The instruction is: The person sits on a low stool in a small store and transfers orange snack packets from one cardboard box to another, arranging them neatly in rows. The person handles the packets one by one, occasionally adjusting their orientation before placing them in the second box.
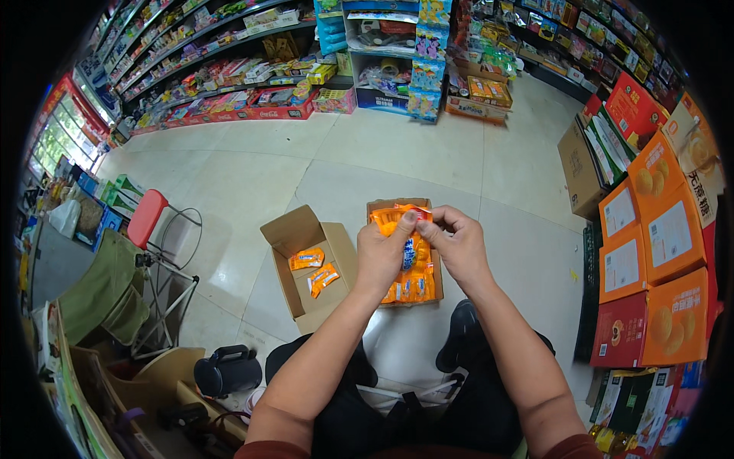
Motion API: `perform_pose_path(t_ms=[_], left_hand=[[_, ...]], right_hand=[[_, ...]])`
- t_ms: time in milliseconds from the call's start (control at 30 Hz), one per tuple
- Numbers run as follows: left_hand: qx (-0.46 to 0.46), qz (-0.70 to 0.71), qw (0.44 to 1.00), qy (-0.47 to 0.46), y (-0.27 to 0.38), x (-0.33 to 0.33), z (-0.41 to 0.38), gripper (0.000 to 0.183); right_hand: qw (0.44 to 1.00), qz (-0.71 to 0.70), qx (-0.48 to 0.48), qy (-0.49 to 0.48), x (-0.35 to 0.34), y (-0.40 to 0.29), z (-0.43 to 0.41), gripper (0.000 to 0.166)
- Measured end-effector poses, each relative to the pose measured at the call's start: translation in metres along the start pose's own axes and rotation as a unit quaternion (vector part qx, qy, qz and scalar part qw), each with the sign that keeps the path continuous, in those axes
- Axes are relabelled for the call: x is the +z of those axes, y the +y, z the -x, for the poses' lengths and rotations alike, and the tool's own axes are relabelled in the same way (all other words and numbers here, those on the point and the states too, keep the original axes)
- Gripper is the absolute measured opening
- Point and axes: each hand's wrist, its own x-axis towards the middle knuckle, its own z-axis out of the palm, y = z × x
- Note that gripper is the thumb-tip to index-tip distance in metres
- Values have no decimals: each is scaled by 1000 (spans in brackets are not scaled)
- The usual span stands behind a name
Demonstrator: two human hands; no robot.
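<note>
Between my two hands is an orange snack packet (408, 244) with blue and white print, held up over a cardboard box. My left hand (383, 246) pinches its upper left part, the thumb lying on the front. At the top right corner, my right hand (459, 235) grips the edge between thumb and fingers. Whether the packet is torn cannot be seen. Below it, more orange packets (416, 288) fill the cardboard box (439, 281). To the left stands a second cardboard box (338, 241), flaps up, with two small orange packets (307, 259) lying apart on its bottom.
Stacked orange cartons (668, 229) line the right side beside a brown box (579, 166). On the left are a green folding chair (97, 287), a red-topped stool (148, 218) and a dark jug (228, 370). Stocked shelves (229, 86) run along the back across the tiled floor (390, 152).
</note>
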Motion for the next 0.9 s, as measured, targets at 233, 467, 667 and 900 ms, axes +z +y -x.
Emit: perform_pose_path(t_ms=[233, 467, 667, 900], left_hand=[[36, -19, 998, -46, -2, 2, -3, 36], [-35, -14, 997, -70, 0, 0, 2, 33], [-105, 198, 972, -67, 0, 7, 1, 27], [-21, 140, 990, -7, -1, 9, 3, 17]], right_hand=[[995, -91, 37, 27, 1, 5, 2, 23], [961, -240, 138, 14, 7, -3, 3, 26], [950, -296, 98, -20, 8, 3, 0, 26], [986, -155, 62, 7, 8, 13, -5, 33]])
